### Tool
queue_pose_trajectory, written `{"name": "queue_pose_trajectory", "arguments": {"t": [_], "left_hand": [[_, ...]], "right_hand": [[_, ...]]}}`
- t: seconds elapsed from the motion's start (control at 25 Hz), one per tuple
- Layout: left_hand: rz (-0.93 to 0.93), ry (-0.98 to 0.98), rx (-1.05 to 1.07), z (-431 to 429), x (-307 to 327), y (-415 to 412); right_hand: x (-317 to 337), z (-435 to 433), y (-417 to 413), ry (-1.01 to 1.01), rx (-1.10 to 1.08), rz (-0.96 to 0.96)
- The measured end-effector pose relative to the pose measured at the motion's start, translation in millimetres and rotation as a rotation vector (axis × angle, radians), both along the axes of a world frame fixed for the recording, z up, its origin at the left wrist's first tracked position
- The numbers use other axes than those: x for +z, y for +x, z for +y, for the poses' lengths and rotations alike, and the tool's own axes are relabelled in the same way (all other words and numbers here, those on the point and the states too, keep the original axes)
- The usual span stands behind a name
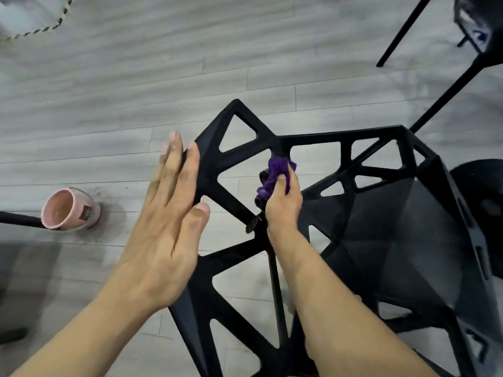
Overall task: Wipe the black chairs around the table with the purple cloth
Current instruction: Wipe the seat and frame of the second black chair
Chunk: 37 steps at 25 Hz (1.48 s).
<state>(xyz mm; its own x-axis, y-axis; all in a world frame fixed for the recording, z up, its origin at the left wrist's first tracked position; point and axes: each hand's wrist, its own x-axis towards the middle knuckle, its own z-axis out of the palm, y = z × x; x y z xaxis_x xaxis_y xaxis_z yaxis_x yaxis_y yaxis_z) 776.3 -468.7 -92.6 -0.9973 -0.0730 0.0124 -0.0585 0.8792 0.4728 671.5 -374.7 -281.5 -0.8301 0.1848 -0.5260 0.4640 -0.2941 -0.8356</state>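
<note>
1. The black chair [408,227] stands on the grey plank floor [109,91], seen from above. Its back is an open lattice of triangular gaps, and its solid seat is toward the right.
2. The left hand [168,227] lies flat against the outer left edge of the chair back, just below its peaked upper corner. Its fingers are straight and close together, the thumb rests on a lattice bar, and it grips nothing.
3. The right hand [283,202] reaches over the lattice with its fingers and thumb curled round the purple cloth [275,175].
4. The cloth is bunched into a wad and pressed against a bar junction near the middle of the back's top edge.
5. A second black chair [476,23] stands at the floor's far right corner, well apart from the first, with thin legs angling down.
6. A pink cup [70,210] lies on its side on the floor near the left edge, its mouth turned toward the camera and a dark bar [16,219] just beside it.
7. A pale thing with a braided rope edge [27,17] fills the far left corner.
</note>
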Motion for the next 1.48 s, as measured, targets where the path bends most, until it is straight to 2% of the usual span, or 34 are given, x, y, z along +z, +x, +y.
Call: {"name": "queue_pose_trajectory", "arguments": {"t": [0.12, 0.28, 0.44, 0.52, 0.6, 0.68, 0.8, 0.96, 1.04, 1.16, 1.32, 1.4, 1.48], "left_hand": [[-0.022, 0.019, 0.014, 2, 3, 1], [-0.029, 0.128, 0.046, 3, 3, 2], [-0.026, 0.178, 0.05, 2, 2, 0], [-0.021, 0.174, 0.049, 1, 0, 0], [-0.026, 0.181, 0.055, -1, -2, -1], [-0.034, 0.198, 0.062, -1, -2, -1], [-0.029, 0.212, 0.06, -3, -3, -2], [-0.031, 0.254, 0.083, -6, -3, -2], [-0.035, 0.286, 0.09, -5, -3, -2], [-0.024, 0.306, 0.099, -5, -3, -1], [-0.024, 0.289, 0.103, -4, -2, 0], [-0.016, 0.258, 0.101, -2, 0, -1], [-0.018, 0.2, 0.096, 0, 1, 0]], "right_hand": [[17, -10, -28, -0.011, -0.037, 0.083], [36, -24, -21, 0.068, 0.05, 0.334], [46, -26, -38, 0.087, 0.022, 0.301], [62, -24, -9, 0.071, 0.092, 0.354], [83, -21, 28, 0.074, 0.226, 0.484], [95, -16, 36, 0.076, 0.273, 0.552], [100, -8, 26, 0.122, 0.301, 0.498], [109, 4, 56, 0.135, 0.46, 0.621], [109, 11, 75, 0.119, 0.502, 0.607], [113, 22, 118, 0.066, 0.482, 0.534], [123, 31, 153, 0.172, 0.406, 0.595], [107, 35, 157, 0.181, 0.392, 0.543], [79, 40, 153, 0.169, 0.353, 0.379]]}}
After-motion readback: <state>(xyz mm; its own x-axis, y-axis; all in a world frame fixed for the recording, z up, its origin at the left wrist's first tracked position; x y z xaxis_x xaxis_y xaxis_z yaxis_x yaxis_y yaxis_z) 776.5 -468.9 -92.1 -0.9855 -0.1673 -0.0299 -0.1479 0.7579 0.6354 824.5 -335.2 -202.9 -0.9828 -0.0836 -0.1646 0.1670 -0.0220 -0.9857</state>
